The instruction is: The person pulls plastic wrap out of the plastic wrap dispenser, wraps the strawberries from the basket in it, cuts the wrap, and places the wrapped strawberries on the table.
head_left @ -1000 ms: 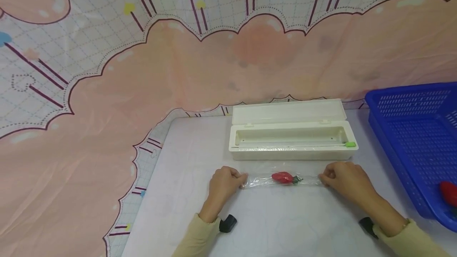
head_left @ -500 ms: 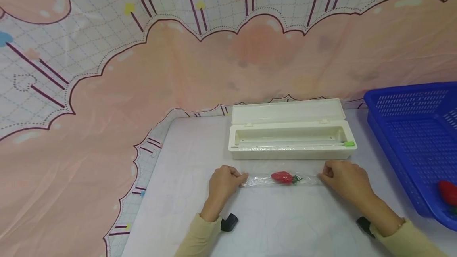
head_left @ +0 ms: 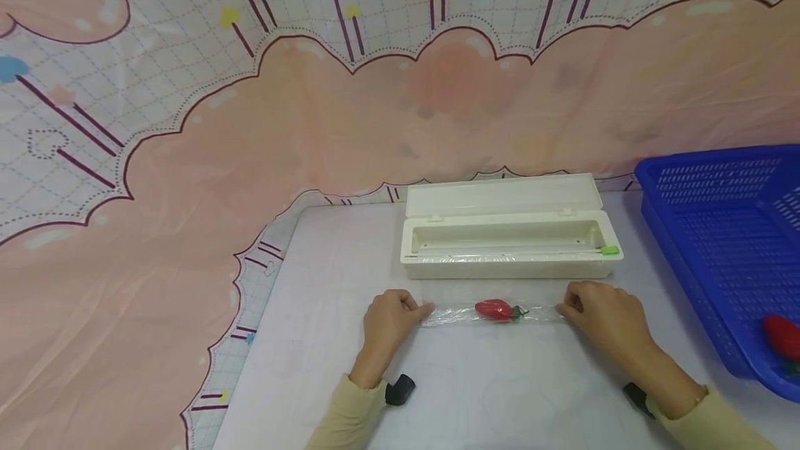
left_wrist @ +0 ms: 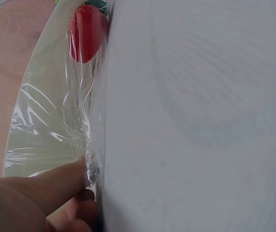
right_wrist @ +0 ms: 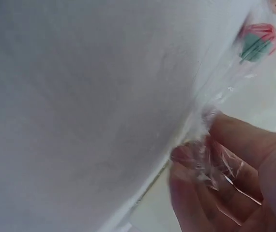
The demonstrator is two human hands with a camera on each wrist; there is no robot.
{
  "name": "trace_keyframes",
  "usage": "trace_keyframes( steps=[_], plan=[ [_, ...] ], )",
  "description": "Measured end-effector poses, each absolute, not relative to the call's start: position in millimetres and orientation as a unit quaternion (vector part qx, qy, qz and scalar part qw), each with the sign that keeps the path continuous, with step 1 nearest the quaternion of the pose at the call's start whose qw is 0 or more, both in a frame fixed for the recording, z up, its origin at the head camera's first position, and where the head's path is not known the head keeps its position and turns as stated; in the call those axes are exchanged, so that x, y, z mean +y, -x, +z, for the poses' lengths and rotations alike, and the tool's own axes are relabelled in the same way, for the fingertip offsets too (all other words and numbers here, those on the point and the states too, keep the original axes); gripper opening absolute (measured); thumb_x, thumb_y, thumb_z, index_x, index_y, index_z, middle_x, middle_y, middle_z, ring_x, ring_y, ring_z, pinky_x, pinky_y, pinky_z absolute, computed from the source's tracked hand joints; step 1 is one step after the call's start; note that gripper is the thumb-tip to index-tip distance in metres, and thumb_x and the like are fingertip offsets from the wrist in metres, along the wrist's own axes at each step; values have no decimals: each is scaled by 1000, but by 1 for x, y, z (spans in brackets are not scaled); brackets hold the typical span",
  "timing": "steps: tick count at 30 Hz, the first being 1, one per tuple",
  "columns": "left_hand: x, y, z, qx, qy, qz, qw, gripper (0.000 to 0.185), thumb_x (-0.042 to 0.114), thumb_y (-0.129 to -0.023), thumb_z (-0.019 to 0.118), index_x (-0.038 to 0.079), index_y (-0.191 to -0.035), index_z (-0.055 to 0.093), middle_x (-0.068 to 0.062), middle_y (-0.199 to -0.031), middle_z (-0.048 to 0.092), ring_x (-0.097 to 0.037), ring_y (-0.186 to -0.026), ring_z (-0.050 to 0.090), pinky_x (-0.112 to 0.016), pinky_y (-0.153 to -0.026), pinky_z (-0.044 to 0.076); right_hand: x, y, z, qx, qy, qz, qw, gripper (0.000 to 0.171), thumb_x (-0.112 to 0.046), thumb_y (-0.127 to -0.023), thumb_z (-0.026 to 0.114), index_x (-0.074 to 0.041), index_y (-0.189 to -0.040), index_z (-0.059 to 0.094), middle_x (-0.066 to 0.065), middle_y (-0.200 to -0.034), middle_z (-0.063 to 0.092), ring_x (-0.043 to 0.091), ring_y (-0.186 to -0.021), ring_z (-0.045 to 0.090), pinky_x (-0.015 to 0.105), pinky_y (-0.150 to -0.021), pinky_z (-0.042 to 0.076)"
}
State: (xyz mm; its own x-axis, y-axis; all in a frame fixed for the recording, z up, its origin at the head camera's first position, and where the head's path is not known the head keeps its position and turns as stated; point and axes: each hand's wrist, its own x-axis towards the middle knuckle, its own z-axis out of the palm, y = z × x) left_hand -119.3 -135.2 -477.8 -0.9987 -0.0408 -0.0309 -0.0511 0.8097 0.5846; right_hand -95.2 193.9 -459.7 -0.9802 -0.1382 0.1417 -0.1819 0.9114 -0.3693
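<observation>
Head view: the left hand (head_left: 389, 325) is pinching one end of a strip of clear film (head_left: 450, 315) between thumb and fingers, and the right hand (head_left: 607, 314) is pinching the other end the same way. Between them the strip is stretching sideways, with a red strawberry-like fruit (head_left: 494, 310) lying wrapped inside it, somewhat nearer the right hand. Its green leafy end is pointing toward the right hand. From the left wrist, the film is showing creases and shiny folds that are running from the fingertips up to the fruit; from the right wrist, it is bunching around the curled fingers, and the picture there is blurring a little.

Beige sleeves (head_left: 346, 410) are covering the forearms, and a small black device (head_left: 400, 389) is sitting by each wrist. Under everything, a white tabletop (head_left: 325, 262) is spreading out. Just beyond the film a long white box (head_left: 509, 269) is standing with its lid (head_left: 503, 195) raised at the back, and a green tab (head_left: 609, 251) is resting at the right end of its front edge. Farther right, a blue basket (head_left: 684, 255) is holding another red fruit (head_left: 781, 335) near its close edge. Behind the table, a pink and white patterned cloth (head_left: 250, 130) is hanging.
</observation>
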Motion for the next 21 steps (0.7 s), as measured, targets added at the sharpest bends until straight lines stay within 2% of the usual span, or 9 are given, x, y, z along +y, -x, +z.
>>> trace_keyframes(
  steps=[8, 13, 17, 19, 21],
  plan=[
    [-136, 120, -479, 955, 24, 297, 7, 34, 39, -77, 83, 14, -62, 66, 7, -54, 54, -9, -48, 46, -25, -44, 36, 199, 90, -459, -979, -67, 172, 91, 33, -25, -74, 87, -14, -68, 56, -6, -55, 45, 14, -50, 40, 29, -43, 29],
    [-138, 121, -479, 955, 20, 297, 6, 34, 40, -77, 83, 14, -62, 66, 7, -53, 53, -9, -48, 46, -24, -44, 35, 203, 88, -462, -986, -33, 129, 102, 53, -45, -74, 84, -13, -56, 45, -2, -48, 40, 18, -43, 38, 33, -36, 28],
    [-138, 121, -480, 956, 20, 294, 7, 35, 40, -77, 83, 14, -62, 65, 7, -53, 53, -9, -48, 45, -24, -44, 35, 208, 88, -462, -992, -4, 118, 52, 66, -63, -78, 73, -13, -51, 40, 1, -47, 39, 19, -42, 40, 34, -36, 29],
    [-138, 121, -481, 955, 19, 296, 8, 35, 40, -77, 83, 14, -62, 66, 7, -53, 53, -9, -48, 46, -24, -44, 36, 212, 89, -462, -992, 6, 124, 13, 69, -69, -79, 67, -8, -56, 46, 4, -51, 44, 22, -45, 44, 36, -38, 32],
    [-138, 121, -481, 954, 17, 298, 7, 34, 40, -77, 83, 14, -62, 66, 6, -53, 54, -9, -48, 46, -25, -44, 36, 215, 91, -463, -990, 17, 140, -19, 73, -73, -78, 66, -1, -68, 52, 9, -59, 50, 25, -50, 49, 38, -41, 35]
  ],
)
